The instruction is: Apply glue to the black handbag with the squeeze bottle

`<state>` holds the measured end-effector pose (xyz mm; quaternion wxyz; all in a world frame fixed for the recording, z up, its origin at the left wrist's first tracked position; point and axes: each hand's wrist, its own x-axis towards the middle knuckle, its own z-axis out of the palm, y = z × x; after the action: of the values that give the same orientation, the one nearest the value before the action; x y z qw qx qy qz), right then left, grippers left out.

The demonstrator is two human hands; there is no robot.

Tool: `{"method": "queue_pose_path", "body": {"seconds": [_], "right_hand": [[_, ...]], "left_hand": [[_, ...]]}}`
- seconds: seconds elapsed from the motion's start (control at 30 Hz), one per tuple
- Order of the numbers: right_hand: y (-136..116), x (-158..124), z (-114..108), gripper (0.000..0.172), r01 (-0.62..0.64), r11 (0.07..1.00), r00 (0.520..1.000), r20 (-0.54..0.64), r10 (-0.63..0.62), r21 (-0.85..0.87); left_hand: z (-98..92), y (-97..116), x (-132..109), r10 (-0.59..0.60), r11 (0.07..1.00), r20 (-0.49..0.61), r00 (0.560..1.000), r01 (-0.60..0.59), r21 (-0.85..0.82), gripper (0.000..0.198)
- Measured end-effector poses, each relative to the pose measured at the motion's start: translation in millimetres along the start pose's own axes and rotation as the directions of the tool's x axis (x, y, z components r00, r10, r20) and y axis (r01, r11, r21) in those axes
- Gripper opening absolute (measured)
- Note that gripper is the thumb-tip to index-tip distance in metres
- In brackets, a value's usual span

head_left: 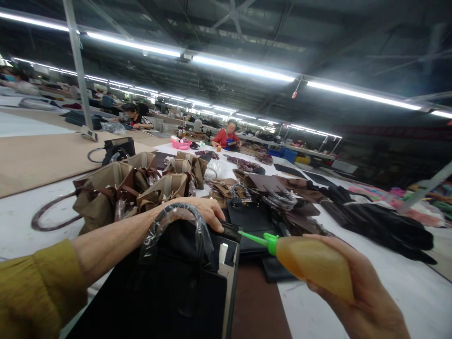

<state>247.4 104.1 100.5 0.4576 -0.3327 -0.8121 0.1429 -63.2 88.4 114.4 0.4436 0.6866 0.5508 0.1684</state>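
A black handbag [169, 287] with a plastic-wrapped handle [201, 221] stands close in front of me. My left hand [208, 212] reaches past the handle and grips the bag's upper far edge, thumb on top; its other fingers are mostly hidden. In my right hand [363, 287] is a squeeze bottle [310, 259] of amber liquid, probably glue, tipped sideways. Its green nozzle [253, 238] points left, the tip at or very near the bag's top corner, beside my left thumb. Whether liquid is coming out cannot be seen.
Brown handbags [106, 188] crowd the table at left, and more dark bags [254, 219] lie ahead. Black material [381, 221] is heaped at right. A pink basin [181, 143] sits farther back, near a person in red [226, 136]. A metal post [77, 66] rises at left.
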Motion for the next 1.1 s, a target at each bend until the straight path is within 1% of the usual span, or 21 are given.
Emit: {"method": "queue_pose_path", "body": {"seconds": [0.07, 0.1, 0.17, 0.23, 0.3, 0.4, 0.47, 0.63, 0.73, 0.8, 0.87, 1.0, 1.1], "right_hand": [[6, -3, -2, 0.048, 0.012, 0.997, 0.997, 0.075, -0.017, 0.076], [9, -4, -3, 0.048, 0.015, 0.995, 0.995, 0.093, -0.024, 0.096], [10, -4, -4, 0.049, 0.018, 0.996, 0.996, 0.082, -0.025, 0.085], [6, -1, -4, 0.048, -0.005, 0.998, 0.999, 0.046, 0.003, 0.057], [-1, 2, -3, 0.048, -0.044, 0.996, 0.999, 0.019, 0.043, 0.078], [-6, 3, -1, 0.049, -0.089, 0.987, 0.996, 0.009, 0.089, 0.13], [-4, 0, -1, 0.049, -0.092, 0.988, 0.996, 0.01, 0.092, 0.125], [8, -8, -2, 0.046, -0.067, 0.997, 0.997, 0.047, 0.065, 0.039], [9, -6, 0, 0.045, -0.057, 0.996, 0.998, 0.007, 0.057, 0.072], [6, -3, 2, 0.044, -0.091, 0.991, 0.995, -0.038, 0.095, 0.098], [5, -1, 2, 0.044, -0.146, 0.985, 0.987, -0.052, 0.151, 0.094], [16, -3, 0, 0.047, -0.239, 0.967, 0.971, 0.005, 0.239, 0.087], [31, -5, -5, 0.048, -0.252, 0.965, 0.968, 0.03, 0.251, 0.075]], "left_hand": [[-0.2, 1, -1, 0.003, 1.0, 0.004, 1.0, -0.003, 0.018, 0.021], [-0.4, 1, -1, 0.002, 1.0, 0.012, 1.0, -0.002, 0.025, 0.021], [-0.5, 1, -2, 0.001, 1.0, 0.016, 1.0, -0.002, 0.029, 0.024], [-0.1, 1, -2, -0.001, 0.999, 0.012, 1.0, 0.001, 0.033, 0.026], [0.8, 1, -3, -0.011, 1.0, 0.012, 1.0, 0.011, 0.029, 0.027], [1.9, 3, -5, -0.04, 0.999, 0.019, 0.999, 0.04, 0.017, 0.024], [2.1, 5, -6, -0.041, 0.999, 0.006, 0.999, 0.04, 0.031, 0.022], [1.7, 7, -7, -0.002, 0.996, 0.002, 1.0, 0.002, 0.092, 0.022], [2.8, 8, -6, 0.008, 0.993, -0.018, 1.0, -0.005, 0.117, 0.021], [4.0, 8, -5, 0.021, 0.993, -0.02, 1.0, -0.019, 0.119, 0.021], [5.3, 7, -3, 0.044, 0.993, -0.015, 0.999, -0.042, 0.114, 0.022], [8.7, 1, 1, 0.065, 0.995, 0.003, 0.998, -0.065, 0.07, 0.025], [11.5, -1, 3, 0.057, 0.997, -0.005, 0.998, -0.057, 0.052, 0.026]]}}
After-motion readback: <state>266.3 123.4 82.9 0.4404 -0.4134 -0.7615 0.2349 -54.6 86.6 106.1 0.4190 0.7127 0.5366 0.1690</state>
